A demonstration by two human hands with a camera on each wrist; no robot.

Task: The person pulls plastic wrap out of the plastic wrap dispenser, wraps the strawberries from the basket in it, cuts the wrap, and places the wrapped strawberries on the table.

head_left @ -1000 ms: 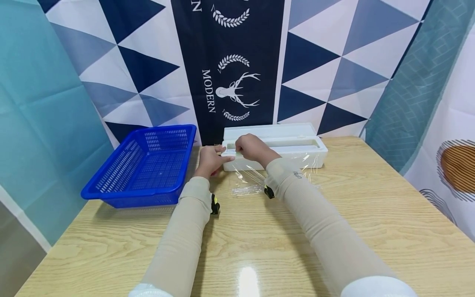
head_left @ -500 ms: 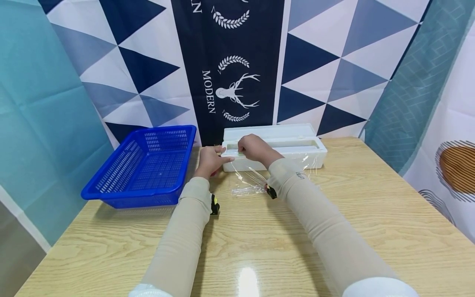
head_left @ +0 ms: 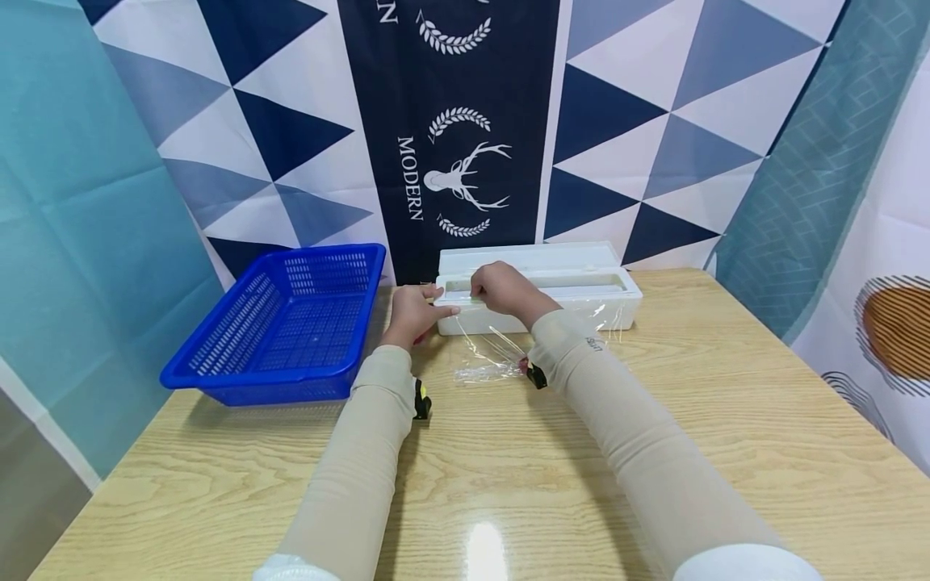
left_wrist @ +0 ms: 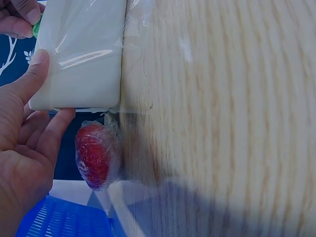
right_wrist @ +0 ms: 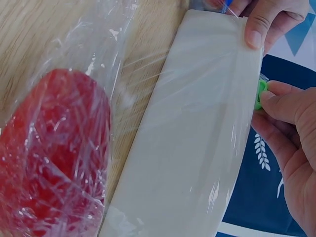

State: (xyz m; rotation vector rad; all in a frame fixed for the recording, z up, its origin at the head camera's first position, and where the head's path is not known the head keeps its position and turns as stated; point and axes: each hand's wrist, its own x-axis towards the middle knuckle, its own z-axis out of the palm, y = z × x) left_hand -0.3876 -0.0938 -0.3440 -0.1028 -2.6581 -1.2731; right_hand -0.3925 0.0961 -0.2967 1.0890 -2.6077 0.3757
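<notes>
A long white cling film box [head_left: 465, 323] stands at the back of the table with its lid raised. Clear cling film [head_left: 483, 372] drapes over its front and onto the table. My left hand [head_left: 411, 313] grips the box's left end, thumb along the top edge. My right hand [head_left: 501, 289] pinches a small green slide cutter [right_wrist: 260, 94] on the box's edge, a short way right of the left hand. In the right wrist view, a red film-wrapped object [right_wrist: 54, 153] lies in front of the box. Another red wrapped object [left_wrist: 94, 155] sits by the left end.
A blue plastic basket [head_left: 341, 373] stands at the left, near the left forearm. Behind the box hangs a patterned cloth backdrop [head_left: 458, 81]. The wooden table [head_left: 617, 500] stretches toward the camera, under both forearms.
My right hand has slid a little to the right along the box's edge with the green slide cutter. The left hand has stayed on the box's left end.
</notes>
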